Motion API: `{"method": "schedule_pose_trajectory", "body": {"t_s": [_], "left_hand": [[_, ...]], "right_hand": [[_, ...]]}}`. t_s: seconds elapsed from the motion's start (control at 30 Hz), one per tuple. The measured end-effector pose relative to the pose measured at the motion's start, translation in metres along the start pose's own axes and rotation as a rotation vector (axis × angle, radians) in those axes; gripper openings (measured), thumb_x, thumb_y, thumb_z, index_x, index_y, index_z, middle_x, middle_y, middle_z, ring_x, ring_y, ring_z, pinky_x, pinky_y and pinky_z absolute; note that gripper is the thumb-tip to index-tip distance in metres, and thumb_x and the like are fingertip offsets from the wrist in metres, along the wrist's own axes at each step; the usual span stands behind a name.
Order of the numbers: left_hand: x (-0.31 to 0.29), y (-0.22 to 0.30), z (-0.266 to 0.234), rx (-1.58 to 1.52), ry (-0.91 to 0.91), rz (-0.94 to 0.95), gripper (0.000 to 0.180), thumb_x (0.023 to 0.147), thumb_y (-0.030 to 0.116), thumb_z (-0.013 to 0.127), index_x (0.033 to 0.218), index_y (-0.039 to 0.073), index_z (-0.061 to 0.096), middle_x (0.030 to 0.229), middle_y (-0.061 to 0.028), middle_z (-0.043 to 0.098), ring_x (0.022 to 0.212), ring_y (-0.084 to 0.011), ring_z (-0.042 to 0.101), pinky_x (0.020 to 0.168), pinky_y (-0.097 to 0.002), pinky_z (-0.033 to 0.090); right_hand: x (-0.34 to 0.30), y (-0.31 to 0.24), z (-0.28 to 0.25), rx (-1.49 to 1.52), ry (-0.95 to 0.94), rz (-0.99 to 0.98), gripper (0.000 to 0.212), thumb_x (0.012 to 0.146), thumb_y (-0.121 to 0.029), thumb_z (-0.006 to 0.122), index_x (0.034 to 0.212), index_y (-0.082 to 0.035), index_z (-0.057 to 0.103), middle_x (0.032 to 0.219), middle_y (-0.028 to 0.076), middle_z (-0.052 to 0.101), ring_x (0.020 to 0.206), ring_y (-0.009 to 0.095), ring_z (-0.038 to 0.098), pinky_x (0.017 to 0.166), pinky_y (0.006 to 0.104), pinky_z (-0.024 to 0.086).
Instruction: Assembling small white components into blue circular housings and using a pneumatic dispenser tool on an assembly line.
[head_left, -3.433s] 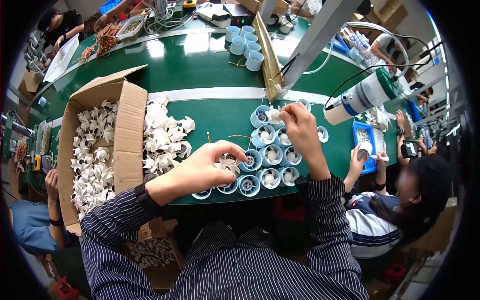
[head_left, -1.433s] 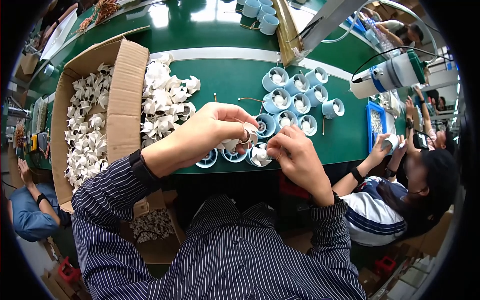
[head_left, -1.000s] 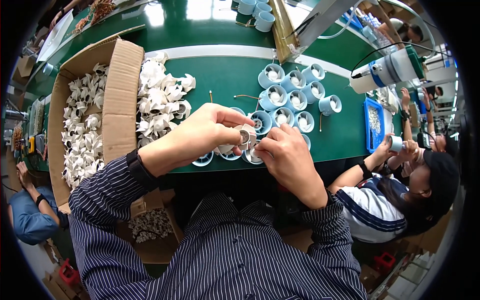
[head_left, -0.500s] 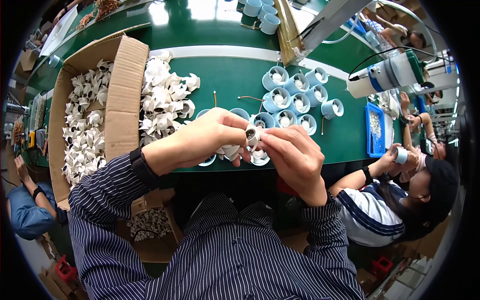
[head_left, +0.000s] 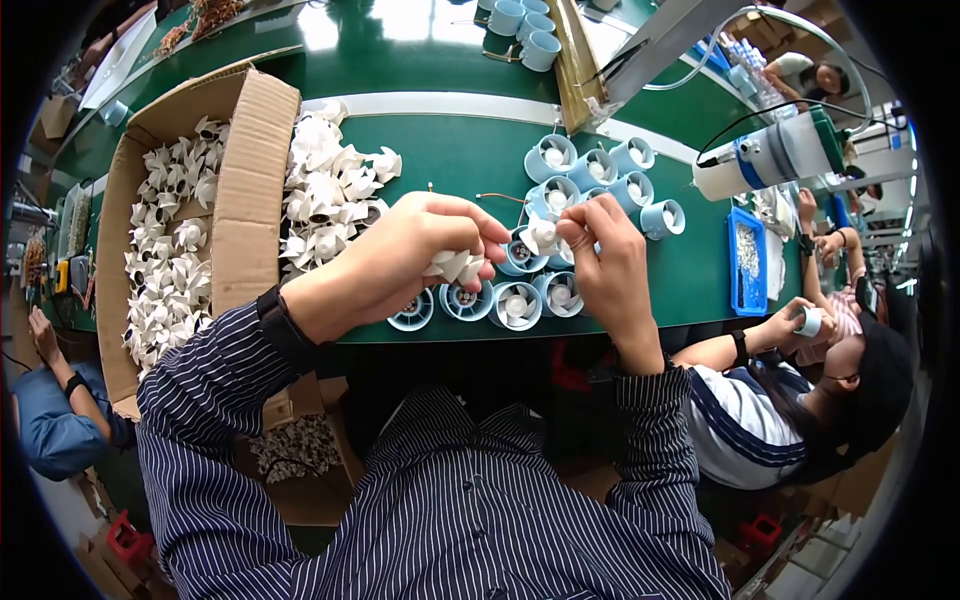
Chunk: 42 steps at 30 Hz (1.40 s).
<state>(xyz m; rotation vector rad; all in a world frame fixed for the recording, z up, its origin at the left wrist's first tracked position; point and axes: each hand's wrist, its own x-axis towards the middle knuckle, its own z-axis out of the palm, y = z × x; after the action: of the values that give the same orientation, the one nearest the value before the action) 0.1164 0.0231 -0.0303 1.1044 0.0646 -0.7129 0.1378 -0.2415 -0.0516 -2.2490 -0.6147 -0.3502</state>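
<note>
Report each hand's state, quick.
Left hand: loosely closed, holding white fan wheels.
Right hand: closed, pinching a single white fan wheel.

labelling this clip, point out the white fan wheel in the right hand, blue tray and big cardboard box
Fan wheel [head_left: 541,234], head view: its rounded hub
Blue tray [head_left: 749,309], head view: its near wall
Big cardboard box [head_left: 250,190], head view: its right side

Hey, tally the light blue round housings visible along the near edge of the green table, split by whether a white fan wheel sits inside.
Light blue round plastic housings with a white bladed plastic fan wheel inside: 2
Wheel-less light blue housings: 2
Total in view: 4; the right hand may hide more.
</note>
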Motion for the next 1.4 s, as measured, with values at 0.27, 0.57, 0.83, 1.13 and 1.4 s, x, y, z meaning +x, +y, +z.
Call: {"method": "schedule_pose_trajectory", "body": {"t_s": [0.27, 0.57, 0.83, 1.13, 1.4], "left_hand": [[0.0, 0.004, 0.0, 0.017, -0.01, -0.023, 0.035, 0.093, 0.004, 0.064, 0.122, -0.014, 0.071, 0.112, -0.019, 0.072, 0.098, -0.0206, 0.072, 0.086, -0.0366, 0.067], [-0.001, 0.007, 0.004, 0.124, -0.004, 0.04, 0.048, 0.085, 0.0, 0.068, 0.131, -0.015, 0.068, 0.115, -0.0189, 0.073, 0.101, -0.0219, 0.075, 0.094, -0.0325, 0.063], [-0.002, 0.009, 0.005, 0.063, -0.146, 0.045, 0.055, 0.092, -0.005, 0.064, 0.145, -0.015, 0.055, 0.124, -0.0199, 0.07, 0.097, -0.0234, 0.078, 0.081, -0.0336, 0.067], [-0.008, 0.012, 0.021, 0.42, -0.147, 0.066, 0.061, 0.094, -0.002, 0.063, 0.153, -0.007, 0.048, 0.125, -0.0173, 0.066, 0.093, -0.0189, 0.077, 0.069, -0.029, 0.066], [-0.003, 0.016, 0.009, 0.169, 0.099, 0.118, 0.037, 0.106, 0.014, 0.058, 0.137, -0.006, 0.058, 0.122, -0.0223, 0.071, 0.089, -0.0231, 0.078, 0.065, -0.0309, 0.065]], "right_hand": [[0.0, 0.01, 0.01, -0.186, -0.21, -0.041, 0.007, 0.095, -0.008, 0.073, 0.095, -0.002, 0.069, 0.094, 0.013, 0.067, 0.093, 0.036, 0.065, 0.081, 0.0456, 0.052], [0.005, -0.006, 0.009, -0.342, -0.269, -0.083, 0.008, 0.085, -0.015, 0.085, 0.09, -0.01, 0.082, 0.086, 0.008, 0.067, 0.089, 0.03, 0.065, 0.081, 0.0446, 0.052], [0.003, -0.035, -0.008, 0.204, -0.17, 0.052, 0.013, 0.101, -0.009, 0.076, 0.11, 0.0, 0.079, 0.09, 0.004, 0.074, 0.075, 0.009, 0.066, 0.067, 0.0233, 0.049], [0.004, -0.03, -0.003, 0.75, -0.452, 0.55, 0.025, 0.099, -0.009, 0.082, 0.118, 0.006, 0.077, 0.098, 0.006, 0.08, 0.085, 0.007, 0.071, 0.07, 0.02, 0.054], [-0.015, 0.007, -0.009, 1.451, -0.458, 0.725, 0.022, 0.104, -0.022, 0.075, 0.106, -0.003, 0.064, 0.089, 0.002, 0.059, 0.066, 0.008, 0.044, 0.06, 0.0242, 0.035]]}}
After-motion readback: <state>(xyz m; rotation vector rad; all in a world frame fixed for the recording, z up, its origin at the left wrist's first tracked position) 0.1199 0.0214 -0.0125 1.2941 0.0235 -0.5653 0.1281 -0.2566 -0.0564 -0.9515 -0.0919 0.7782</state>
